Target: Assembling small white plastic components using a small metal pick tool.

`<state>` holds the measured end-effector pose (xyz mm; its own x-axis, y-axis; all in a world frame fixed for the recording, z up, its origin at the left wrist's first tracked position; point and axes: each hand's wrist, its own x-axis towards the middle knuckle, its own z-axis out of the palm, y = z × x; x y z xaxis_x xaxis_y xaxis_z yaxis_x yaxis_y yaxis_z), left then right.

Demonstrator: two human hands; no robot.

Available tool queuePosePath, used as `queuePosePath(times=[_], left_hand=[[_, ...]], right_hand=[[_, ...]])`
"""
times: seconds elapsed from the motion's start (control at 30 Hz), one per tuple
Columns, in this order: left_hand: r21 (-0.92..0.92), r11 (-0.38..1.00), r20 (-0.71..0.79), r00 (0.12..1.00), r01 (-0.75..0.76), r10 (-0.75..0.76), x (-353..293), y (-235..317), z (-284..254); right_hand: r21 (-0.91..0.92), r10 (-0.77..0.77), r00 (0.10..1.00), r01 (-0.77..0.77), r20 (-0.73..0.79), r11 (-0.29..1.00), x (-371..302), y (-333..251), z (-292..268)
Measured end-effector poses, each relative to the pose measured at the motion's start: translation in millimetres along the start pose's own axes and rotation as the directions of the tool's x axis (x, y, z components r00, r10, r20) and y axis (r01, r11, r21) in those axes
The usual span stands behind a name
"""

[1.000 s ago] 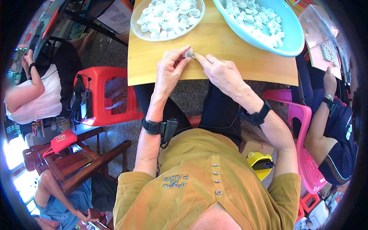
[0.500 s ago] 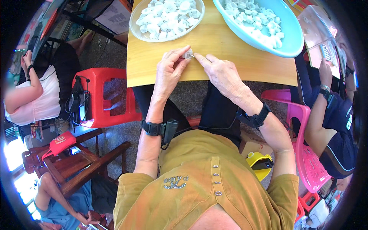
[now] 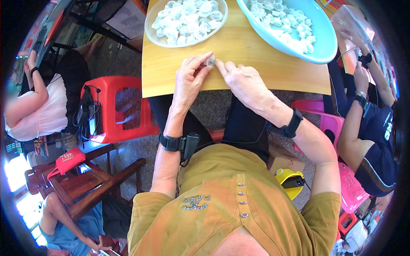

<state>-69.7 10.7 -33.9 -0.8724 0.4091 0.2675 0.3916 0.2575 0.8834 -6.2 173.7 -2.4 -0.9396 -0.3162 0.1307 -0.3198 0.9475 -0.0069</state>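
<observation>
Shirt (image 3: 222,187): mustard-coloured, closest to the view.
Wrist straps (image 3: 171,143): black, one on each forearm.
Left hand (image 3: 190,79): narrowed to a pinch, thumb and forefinger closed on a small whitish piece (image 3: 209,61).
Right hand (image 3: 245,83): partly curled, back turned upward, forefinger pointing at the right side of the small whitish piece, touching or very nearly so; cannot tell whether empty or gripping something thin.
Place of the piece: between both hands, over the near part of a light wooden table (image 3: 164,70); finer details too small to make out.
Stage of this piece: apparently in mid-handling, to judge from the pinch and the forefinger so close by; not yet set down.
Clear bowl (image 3: 181,45): farther off, ahead and to the left, heaped with whitish pieces (image 3: 188,19).
Blue basin (image 3: 325,38): ahead and to the right, holding many similar pieces (image 3: 286,21), spread more loosely.
Done and left: plenty in both bowl and basin, so probably just one of a long run; cannot tell finished from waiting.
Surroundings: red stool (image 3: 110,123) to the left, pink chair (image 3: 352,194) to the right, a co-worker (image 3: 380,136) in dark clothes beyond.
</observation>
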Motion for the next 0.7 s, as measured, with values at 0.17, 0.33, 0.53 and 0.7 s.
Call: queuePosePath(times=[0.17, 0.33, 0.53, 0.7], left_hand=[[-0.039, 0.999, 0.011, 1.0, 0.0, 0.001, -1.4, -6.4, 4.2], [-0.127, 0.989, 0.032, 0.997, 0.076, -0.073, -3.2, -13.5, 2.0], [-0.64, 0.763, -0.09, 0.978, 0.089, -0.189, -2.9, -0.2, -8.1], [-0.647, 0.761, -0.153, 0.972, 0.036, -0.176, 0.5, 10.2, -19.8]], right_hand=[[-0.064, -0.119, 0.991, 0.116, -0.055, 0.991, 4.6, 5.4, 3.0], [0.03, -0.136, 0.982, 0.142, -0.131, 0.989, 8.8, 12.4, 13.7], [0.574, 0.19, 0.958, -0.035, -0.213, 0.818, -19.8, 23.5, 5.7], [0.592, 0.297, 0.93, -0.117, -0.217, 0.798, -25.3, 24.5, 15.1]])
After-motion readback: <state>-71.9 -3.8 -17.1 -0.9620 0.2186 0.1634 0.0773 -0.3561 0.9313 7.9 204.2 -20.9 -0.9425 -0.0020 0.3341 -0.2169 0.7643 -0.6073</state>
